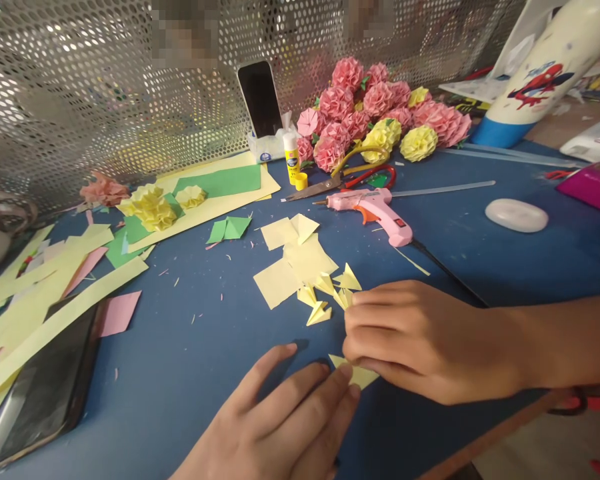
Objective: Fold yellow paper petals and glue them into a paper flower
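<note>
A small folded yellow paper piece (357,375) lies on the blue table (205,353) near the front edge. My right hand (420,343) has its fingers curled and pinches the piece from the right. From the left, the flat outstretched fingers of my left hand (285,420) press their tips on the same piece. Just behind my right hand lie several small folded yellow points (330,293) and loose yellow paper squares (293,257).
A pink glue gun (375,210), scissors (343,181) and a glue stick (293,157) lie mid-table. Pink and yellow paper flowers (375,113) are heaped behind. A phone (260,99) leans on the perforated metal wall. Paper strips and a dark tablet (45,390) sit left.
</note>
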Demonstrator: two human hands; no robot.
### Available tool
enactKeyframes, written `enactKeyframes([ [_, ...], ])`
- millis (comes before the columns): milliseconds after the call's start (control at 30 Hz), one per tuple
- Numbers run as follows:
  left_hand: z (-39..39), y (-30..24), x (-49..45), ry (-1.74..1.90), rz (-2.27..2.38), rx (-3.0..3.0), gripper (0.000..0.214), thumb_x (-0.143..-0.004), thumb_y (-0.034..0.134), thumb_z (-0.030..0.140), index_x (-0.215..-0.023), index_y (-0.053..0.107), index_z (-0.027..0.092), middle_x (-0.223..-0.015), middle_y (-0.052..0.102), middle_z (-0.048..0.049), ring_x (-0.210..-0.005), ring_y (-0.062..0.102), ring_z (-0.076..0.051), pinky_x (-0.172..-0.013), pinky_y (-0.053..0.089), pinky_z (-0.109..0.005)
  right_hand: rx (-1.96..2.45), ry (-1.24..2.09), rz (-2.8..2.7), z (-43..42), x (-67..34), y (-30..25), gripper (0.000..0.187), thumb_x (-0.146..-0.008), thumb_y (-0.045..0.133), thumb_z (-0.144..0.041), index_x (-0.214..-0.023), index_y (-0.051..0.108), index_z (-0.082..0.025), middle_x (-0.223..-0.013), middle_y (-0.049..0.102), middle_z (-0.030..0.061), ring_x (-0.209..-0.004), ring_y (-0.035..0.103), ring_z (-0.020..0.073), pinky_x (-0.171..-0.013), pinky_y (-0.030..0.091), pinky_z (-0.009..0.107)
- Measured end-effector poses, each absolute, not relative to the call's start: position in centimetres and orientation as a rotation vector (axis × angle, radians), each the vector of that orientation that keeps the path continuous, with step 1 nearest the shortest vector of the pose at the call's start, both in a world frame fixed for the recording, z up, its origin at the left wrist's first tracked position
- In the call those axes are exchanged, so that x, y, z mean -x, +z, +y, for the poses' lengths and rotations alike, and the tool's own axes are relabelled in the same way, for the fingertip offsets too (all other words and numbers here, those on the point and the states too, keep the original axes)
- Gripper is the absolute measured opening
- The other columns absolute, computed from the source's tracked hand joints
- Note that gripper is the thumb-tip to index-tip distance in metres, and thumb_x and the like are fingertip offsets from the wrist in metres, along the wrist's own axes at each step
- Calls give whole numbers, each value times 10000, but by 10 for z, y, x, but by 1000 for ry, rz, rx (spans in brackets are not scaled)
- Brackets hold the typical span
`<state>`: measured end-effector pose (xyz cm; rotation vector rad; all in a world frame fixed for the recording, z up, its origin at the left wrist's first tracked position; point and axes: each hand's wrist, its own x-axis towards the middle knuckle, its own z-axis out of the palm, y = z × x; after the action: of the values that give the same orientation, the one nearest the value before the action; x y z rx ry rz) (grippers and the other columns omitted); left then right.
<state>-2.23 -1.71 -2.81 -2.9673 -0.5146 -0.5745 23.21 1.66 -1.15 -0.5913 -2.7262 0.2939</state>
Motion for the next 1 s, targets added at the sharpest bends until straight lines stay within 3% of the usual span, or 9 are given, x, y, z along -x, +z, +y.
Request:
enactKeyframes([
  [133,-19,-26,21,-579,-587,2996,290,-986,532,253,-1244,647,187,-1223,691,30,-1177,560,-132,-1249,98,-394,359,93,-2738,17,-238,-6,231,-983,473,-155,-809,624,-176,-710,571,-12,-659,440,148,-610,310,322],
  [267,-20,-22,21,-559,-640,2968,304,-981,548,247,-1273,628,218,-1174,699,46,-1188,545,-114,-1254,99,-387,379,120,-2803,12,-242,-5,199,-1007,477,-219,-999,665,-153,-716,580,-15,-654,465,139,-592,308,316],
  [433,-21,-20,22,-486,-513,2916,294,-1018,462,157,-1239,649,209,-1235,666,66,-1209,515,-120,-1263,81,-424,410,157,-2844,1,-248,-6,365,-1011,356,-180,-799,654,-184,-730,587,9,-654,468,161,-584,304,325],
  [567,-21,-21,24,-437,-487,2910,302,-1028,437,137,-1216,664,200,-1206,677,63,-1205,510,-124,-1264,81,-432,472,198,-2858,1,-250,-1,386,-1003,323,-142,-765,624,-183,-724,577,7,-648,466,167,-591,320,326],
  [700,-19,-20,22,-468,-498,2973,294,-1034,432,172,-1204,672,184,-1178,697,64,-1176,537,-120,-1263,81,-405,541,407,-2807,15,-244,3,286,-989,411,-142,-766,586,-178,-752,578,2,-655,467,155,-610,336,303],
  [800,-20,-21,20,-554,-539,2996,267,-1019,472,188,-1177,687,174,-1121,719,52,-1112,580,-113,-1254,117,-365,650,433,-2739,24,-236,2,121,-983,507,-224,-931,602,-170,-863,621,11,-773,535,156,-667,365,287],
  [867,-23,-21,20,-585,-574,2993,259,-1010,484,174,-1159,696,164,-1057,731,42,-1051,610,-109,-1243,153,-342,678,441,-2742,27,-231,-1,119,-958,578,-291,-983,586,-174,-902,633,8,-832,555,161,-692,369,283],
  [1000,-26,-18,21,-591,-580,2963,277,-1008,461,153,-1149,700,156,-1003,729,30,-974,635,-108,-1228,176,-318,701,626,-2726,27,-226,-5,128,-905,657,-264,-892,556,-187,-858,624,-24,-811,550,139,-686,368,259],
])
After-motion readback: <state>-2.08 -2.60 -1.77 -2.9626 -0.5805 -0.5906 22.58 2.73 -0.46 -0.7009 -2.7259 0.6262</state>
